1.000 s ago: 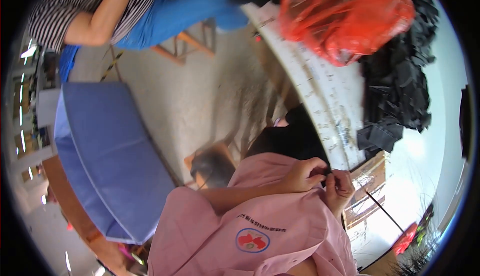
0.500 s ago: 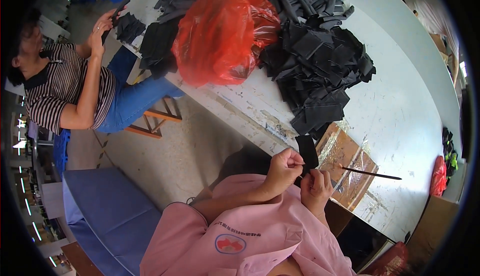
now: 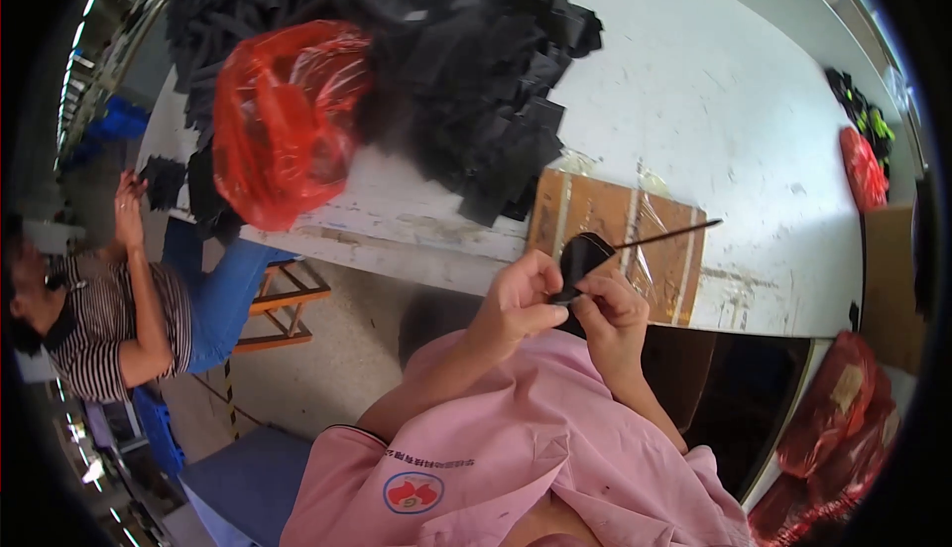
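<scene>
Between my hands, a small black fabric piece (image 3: 583, 257) is bent into a curve above the table edge. My left hand (image 3: 521, 297) grips its left side with thumb and fingers. From the other side my right hand (image 3: 612, 311) pinches its lower edge, fingertips close to the left thumb. Behind the piece lies a brown board (image 3: 682, 267) with strips of clear tape on it. A thin dark stick, perhaps a brush (image 3: 674, 235), slants over the board, its near end hidden by the fabric and right hand.
A pile of black fabric pieces (image 3: 496, 101) spreads over the white table (image 3: 694, 81), beside a red plastic bag (image 3: 288, 121). At the left a person in a striped shirt (image 3: 149, 319) sits near a wooden stool (image 3: 288, 299). Dark red bags (image 3: 833, 408) stand at the right.
My view has swung right, so the table and pile appear farther left. Both hands have come up to the black piece, which is now curved between them; before, it hung flatter.
</scene>
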The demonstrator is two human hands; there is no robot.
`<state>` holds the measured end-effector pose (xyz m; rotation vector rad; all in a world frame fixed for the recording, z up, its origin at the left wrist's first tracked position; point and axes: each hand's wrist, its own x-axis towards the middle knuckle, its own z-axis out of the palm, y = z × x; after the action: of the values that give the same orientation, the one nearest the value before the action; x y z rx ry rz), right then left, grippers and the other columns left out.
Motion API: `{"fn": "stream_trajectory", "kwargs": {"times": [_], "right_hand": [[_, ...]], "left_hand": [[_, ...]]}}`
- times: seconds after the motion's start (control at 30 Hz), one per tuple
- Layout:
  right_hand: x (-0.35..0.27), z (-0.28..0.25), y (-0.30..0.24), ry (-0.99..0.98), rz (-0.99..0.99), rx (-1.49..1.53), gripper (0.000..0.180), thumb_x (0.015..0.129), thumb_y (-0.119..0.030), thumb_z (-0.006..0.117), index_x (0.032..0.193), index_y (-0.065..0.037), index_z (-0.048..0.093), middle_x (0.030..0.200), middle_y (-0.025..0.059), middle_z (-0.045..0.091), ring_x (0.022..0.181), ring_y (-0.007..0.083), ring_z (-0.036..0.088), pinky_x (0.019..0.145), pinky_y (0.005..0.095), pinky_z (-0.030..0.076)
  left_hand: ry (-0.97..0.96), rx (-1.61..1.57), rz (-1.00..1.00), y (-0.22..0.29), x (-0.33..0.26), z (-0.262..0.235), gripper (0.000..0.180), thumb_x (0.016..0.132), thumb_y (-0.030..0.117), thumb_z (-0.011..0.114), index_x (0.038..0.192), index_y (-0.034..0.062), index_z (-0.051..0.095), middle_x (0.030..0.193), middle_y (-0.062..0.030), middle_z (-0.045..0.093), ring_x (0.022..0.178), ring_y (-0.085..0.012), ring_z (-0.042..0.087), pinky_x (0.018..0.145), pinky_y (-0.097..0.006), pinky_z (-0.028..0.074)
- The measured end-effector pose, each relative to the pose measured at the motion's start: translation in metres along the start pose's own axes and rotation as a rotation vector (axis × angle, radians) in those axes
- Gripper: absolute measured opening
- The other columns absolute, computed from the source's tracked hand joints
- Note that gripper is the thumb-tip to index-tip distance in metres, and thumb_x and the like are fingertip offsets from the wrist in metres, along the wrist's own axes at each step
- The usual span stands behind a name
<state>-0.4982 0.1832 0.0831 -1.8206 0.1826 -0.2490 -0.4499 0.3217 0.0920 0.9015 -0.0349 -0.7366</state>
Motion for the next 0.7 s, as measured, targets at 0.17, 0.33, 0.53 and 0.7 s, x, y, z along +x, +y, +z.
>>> {"fn": "stream_trajectory", "kwargs": {"times": [0.17,0.33,0.53,0.7], "right_hand": [[0.003,-0.011,0.011,-0.144,0.632,0.908,0.003,0.077,-0.004,0.059,0.079,-0.006,0.059,0.066,-0.0024,0.051,0.054,0.0058,0.042,0.048,0.0186,0.032],[-0.003,-0.019,0.016,-0.245,0.562,0.941,0.014,0.082,-0.020,0.056,0.077,-0.007,0.054,0.067,-0.0021,0.052,0.058,0.0048,0.043,0.052,0.0179,0.034],[-0.008,-0.016,0.026,-0.194,0.475,0.759,0.014,0.082,-0.019,0.054,0.076,-0.006,0.053,0.068,-0.0030,0.049,0.062,0.0056,0.044,0.055,0.0195,0.037],[-0.014,-0.018,0.029,-0.144,0.098,0.883,0.016,0.080,-0.020,0.060,0.077,-0.005,0.054,0.077,-0.0002,0.050,0.067,0.0088,0.046,0.062,0.0215,0.038]], "left_hand": [[0.317,0.323,0.152,-0.021,0.018,0.004,0.016,0.067,-0.008,0.051,0.079,0.0014,0.048,0.066,-0.0040,0.051,0.055,-0.0108,0.050,0.050,-0.022,0.041],[0.371,1.072,0.718,-0.044,0.025,0.014,0.018,0.067,-0.015,0.048,0.079,-0.0027,0.052,0.082,-0.0078,0.061,0.049,-0.0018,0.043,0.044,-0.015,0.035],[0.287,0.248,0.231,-0.033,0.010,0.009,0.020,0.074,-0.009,0.050,0.093,-0.0020,0.049,0.075,-0.0130,0.059,0.046,-0.0080,0.048,0.036,-0.016,0.033],[-0.303,-0.410,-0.240,-0.018,0.013,0.009,0.034,0.076,-0.008,0.046,0.109,-0.0019,0.043,0.079,-0.0158,0.055,0.035,-0.0065,0.037,0.030,-0.016,0.029]]}}
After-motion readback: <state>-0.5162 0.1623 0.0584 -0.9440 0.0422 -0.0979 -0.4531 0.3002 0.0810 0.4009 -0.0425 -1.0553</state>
